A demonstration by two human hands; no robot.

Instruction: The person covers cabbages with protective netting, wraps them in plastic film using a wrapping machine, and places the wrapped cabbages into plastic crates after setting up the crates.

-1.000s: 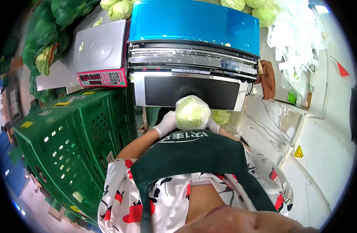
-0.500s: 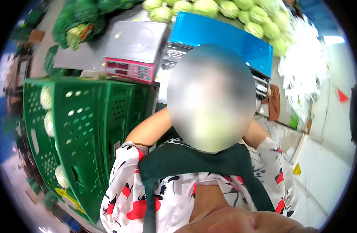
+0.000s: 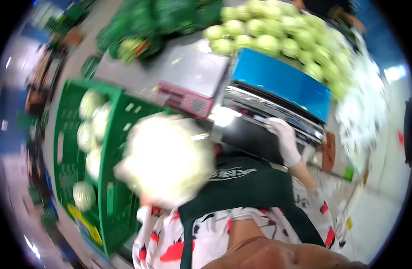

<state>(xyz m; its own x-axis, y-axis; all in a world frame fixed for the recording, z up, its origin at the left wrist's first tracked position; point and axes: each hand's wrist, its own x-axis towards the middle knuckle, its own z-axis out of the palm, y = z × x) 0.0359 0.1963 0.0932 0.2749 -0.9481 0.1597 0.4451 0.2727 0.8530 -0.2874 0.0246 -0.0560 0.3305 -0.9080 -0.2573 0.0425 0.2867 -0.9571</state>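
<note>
A silver flat-topped scale with a pinkish-red keypad front [image 3: 192,69] stands on the grey table [image 3: 118,78]. Beyond the scale bulge green mesh sacks [image 3: 179,18]. Well to its right are a brown cloth [image 3: 328,151], a heap of white plastic bags [image 3: 360,105] and, farthest, a small red wall mark [image 3: 400,137].

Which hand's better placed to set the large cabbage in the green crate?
Left, likely: the cabbage is on that side, beside the green crate, though it hides the left hand. The right hand is over the black panel.
</note>
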